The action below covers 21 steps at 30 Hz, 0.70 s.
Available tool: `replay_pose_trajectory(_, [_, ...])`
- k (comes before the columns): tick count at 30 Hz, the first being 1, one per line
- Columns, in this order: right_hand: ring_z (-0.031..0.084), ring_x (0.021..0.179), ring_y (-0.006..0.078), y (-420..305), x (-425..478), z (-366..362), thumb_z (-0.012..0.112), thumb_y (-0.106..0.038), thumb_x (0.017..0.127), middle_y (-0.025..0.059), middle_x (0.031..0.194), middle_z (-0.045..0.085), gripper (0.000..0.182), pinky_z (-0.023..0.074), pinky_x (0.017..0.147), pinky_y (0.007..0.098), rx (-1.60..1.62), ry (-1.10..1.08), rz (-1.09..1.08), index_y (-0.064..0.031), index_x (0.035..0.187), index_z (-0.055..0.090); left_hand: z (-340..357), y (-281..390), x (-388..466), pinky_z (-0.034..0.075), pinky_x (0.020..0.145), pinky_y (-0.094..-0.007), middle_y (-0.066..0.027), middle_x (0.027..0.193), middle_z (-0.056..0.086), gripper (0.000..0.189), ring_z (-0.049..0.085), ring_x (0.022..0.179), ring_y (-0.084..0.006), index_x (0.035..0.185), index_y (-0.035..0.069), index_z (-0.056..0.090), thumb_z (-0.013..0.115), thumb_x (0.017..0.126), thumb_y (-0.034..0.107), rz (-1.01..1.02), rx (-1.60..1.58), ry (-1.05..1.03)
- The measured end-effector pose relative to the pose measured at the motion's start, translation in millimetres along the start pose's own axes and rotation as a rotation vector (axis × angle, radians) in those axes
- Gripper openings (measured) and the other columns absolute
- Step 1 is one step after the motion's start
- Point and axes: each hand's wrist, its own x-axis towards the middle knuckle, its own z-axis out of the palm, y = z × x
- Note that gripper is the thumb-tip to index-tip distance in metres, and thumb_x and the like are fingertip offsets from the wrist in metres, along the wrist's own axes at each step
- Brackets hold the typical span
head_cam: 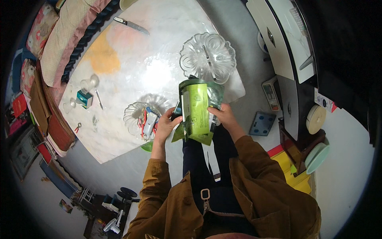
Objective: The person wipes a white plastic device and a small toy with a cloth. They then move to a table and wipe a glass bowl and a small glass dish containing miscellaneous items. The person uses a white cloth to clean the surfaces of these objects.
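Note:
Over the table's near edge, my left hand (166, 124) and my right hand (223, 115) grip opposite sides of a green plastic package (197, 110). It has a lime-green printed panel, a dark see-through rim at the top and a loose flap at the bottom. Dark items show at its sides, too hidden to name. Beside my left hand stands a scalloped glass dish (129, 115) holding a grey-blue tool (150, 122) and several red-handled tools. Beyond the package, a larger scalloped glass dish (191, 56) has a slim dark-and-silver stick-like item (209, 61) lying across it.
On the covered table (119, 83) lie a kitchen knife (131, 25), a teal box (85, 99), two clear glasses (87, 85), a pen (99, 99) and small red-handled pliers (78, 128). A cabinet (277, 44) stands right, with a blue scale (262, 123) on the floor.

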Motion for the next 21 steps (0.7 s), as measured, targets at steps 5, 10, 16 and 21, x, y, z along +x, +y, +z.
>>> replay_pose_trajectory(5, [0.064, 0.067, 0.0138, -19.6, 55.7, 35.6, 0.072, -0.019, 0.081, 0.0102, 0.075, 0.069, 0.025, 0.0491, 0.062, 0.0310, -0.227, 0.132, -0.365, 0.0020, 0.092, 0.068, -27.6, 1.1, -17.9, 0.037, 0.102, -0.0297, -0.0080, 0.131, 0.054, 0.067, 0.050, 0.117, -0.0165, 0.137, -0.001, 0.045, 0.042, 0.099, 0.055, -0.118, -0.329, 0.211])
replay_pose_trajectory(10, [0.067, 0.072, 0.0336, -65.0, 96.1, 78.0, 0.072, -0.038, 0.077, 0.0169, 0.075, 0.068, 0.039, 0.0504, 0.066, 0.0431, -0.681, 0.160, -0.429, -0.0016, 0.089, 0.068, -37.0, 17.3, -5.2, 0.043, 0.098, -0.0314, -0.0077, 0.125, 0.058, 0.047, 0.055, 0.111, -0.0192, 0.135, 0.005, 0.048, 0.058, 0.097, 0.031, -0.085, -0.390, 0.251])
replay_pose_trajectory(16, [0.065, 0.093, 0.0352, -94.8, 105.1, 44.1, 0.071, -0.033, 0.080, 0.0170, 0.103, 0.066, 0.036, 0.0523, 0.076, 0.0438, -1.093, 0.491, -0.432, -0.0047, 0.101, 0.065, -51.7, -27.5, 46.7, 0.054, 0.068, -0.0332, -0.0062, 0.098, 0.067, 0.023, 0.065, 0.080, -0.0179, 0.114, 0.004, 0.059, 0.062, 0.091, 0.005, 0.025, -0.613, 0.598])
replay_pose_trajectory(21, [0.065, 0.093, 0.0367, -92.6, 114.5, 21.1, 0.067, -0.023, 0.083, 0.0191, 0.102, 0.066, 0.030, 0.0525, 0.078, 0.0455, -1.408, 0.529, -0.212, -0.0032, 0.105, 0.062, -65.5, -30.8, 79.3, 0.052, 0.070, -0.0315, -0.0081, 0.096, 0.067, 0.043, 0.065, 0.084, -0.0196, 0.121, 0.002, 0.055, 0.070, 0.089, 0.026, -0.117, -0.223, 0.670])
